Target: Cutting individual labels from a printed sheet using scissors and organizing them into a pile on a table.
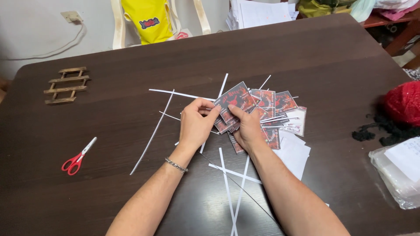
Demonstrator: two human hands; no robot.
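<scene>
Both of my hands meet over the middle of a dark brown table (109, 118). My left hand (196, 123) and my right hand (247, 129) together pinch a small stack of square dark cards (234, 101) printed in black and red, fanned slightly and lifted off the table. More cards of the same kind (275, 101) lie spread just beyond my right hand. A metal bracelet (176, 164) circles my left wrist.
Thin white paper strips (153, 135) lie scattered around my hands, and white sheets (294, 153) sit under the cards. Red-handled scissors (78, 157) lie at the left, a small wooden rack (65, 85) far left, a clear plastic bag (398, 170) and red fabric (404, 101) at the right.
</scene>
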